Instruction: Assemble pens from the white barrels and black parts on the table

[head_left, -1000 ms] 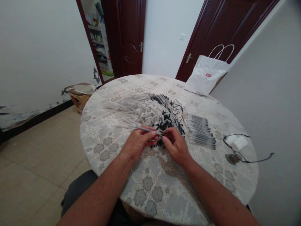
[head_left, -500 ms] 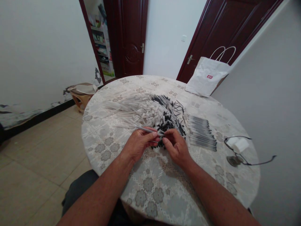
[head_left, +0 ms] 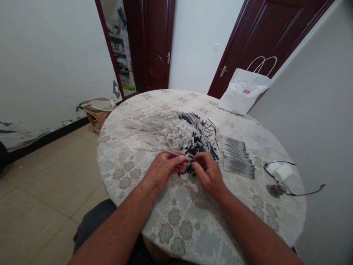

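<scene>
My left hand (head_left: 165, 165) pinches a slim pen (head_left: 172, 152), translucent with a dark core, its front end pointing right. At that end the fingertips of my right hand (head_left: 207, 171) are closed together; what they grip is mostly hidden. Just beyond both hands lies a heap of white pen barrels (head_left: 154, 127). Black pen caps (head_left: 197, 141) are piled at its right side, partly covered by my fingers. Thin dark refills (head_left: 208, 129) fan out behind the caps. To the right, several finished-looking pens (head_left: 238, 158) lie side by side in a row.
A patterned cloth covers the round table (head_left: 176, 221). Eyeglasses (head_left: 289, 191), a white roll (head_left: 283, 172) and a small dark round object (head_left: 275, 190) lie at the right edge. A white paper bag (head_left: 242, 92) stands at the back right. A stool (head_left: 97, 110) is beyond the left edge.
The whole view has shifted slightly. Both hands stay together at the pen's front end, with hardly any visible movement.
</scene>
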Motion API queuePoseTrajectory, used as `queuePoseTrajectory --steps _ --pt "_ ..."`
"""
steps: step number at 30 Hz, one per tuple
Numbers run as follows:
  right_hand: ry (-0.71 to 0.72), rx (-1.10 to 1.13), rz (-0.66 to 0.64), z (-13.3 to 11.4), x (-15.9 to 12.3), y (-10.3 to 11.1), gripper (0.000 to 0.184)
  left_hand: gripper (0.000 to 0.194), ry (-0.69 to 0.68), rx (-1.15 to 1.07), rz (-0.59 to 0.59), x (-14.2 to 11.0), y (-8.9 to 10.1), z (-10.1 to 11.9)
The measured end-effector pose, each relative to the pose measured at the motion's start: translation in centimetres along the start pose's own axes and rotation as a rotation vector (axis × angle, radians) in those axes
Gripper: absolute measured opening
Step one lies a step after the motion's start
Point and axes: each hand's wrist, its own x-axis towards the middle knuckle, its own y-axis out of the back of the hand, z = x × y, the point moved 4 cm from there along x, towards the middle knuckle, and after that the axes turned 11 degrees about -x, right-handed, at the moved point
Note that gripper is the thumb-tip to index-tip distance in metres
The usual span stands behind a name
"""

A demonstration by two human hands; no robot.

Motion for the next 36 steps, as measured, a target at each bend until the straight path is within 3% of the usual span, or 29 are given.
queuePoseTrajectory --steps 4,9,13,17,23,30,36 --pt "0.052 -0.102 -0.017 -0.53 0.11 0.07 0.016 0.032 0.004 0.005 -0.009 0.0 -0.02 -0.23" --pt "0.045 -0.065 -0.088 -0.38 0.17 -0.24 0.038 0.033 0.006 0.011 -0.023 0.04 -0.02 -0.42" --pt "0.012 -0.002 -0.036 -0.11 0.02 -0.07 0.022 0.033 0.003 0.003 -0.01 0.06 0.03 -0.32" --pt "0.068 -0.105 -0.007 -0.66 0.13 0.16 0.015 0.033 0.005 0.005 -0.012 0.08 0.03 -0.39" --pt "0.04 -0.074 -0.101 -0.43 0.3 -0.36 0.039 0.033 0.009 0.01 -0.023 0.08 -0.06 -0.6" --pt "0.049 -0.094 -0.06 -0.52 0.1 0.09 0.021 0.033 -0.002 0.018 -0.022 0.1 -0.09 -0.49" --pt "0.011 -0.041 -0.143 -0.3 0.05 -0.31 0.037 0.032 -0.012 0.047 -0.033 0.08 -0.07 -0.77"
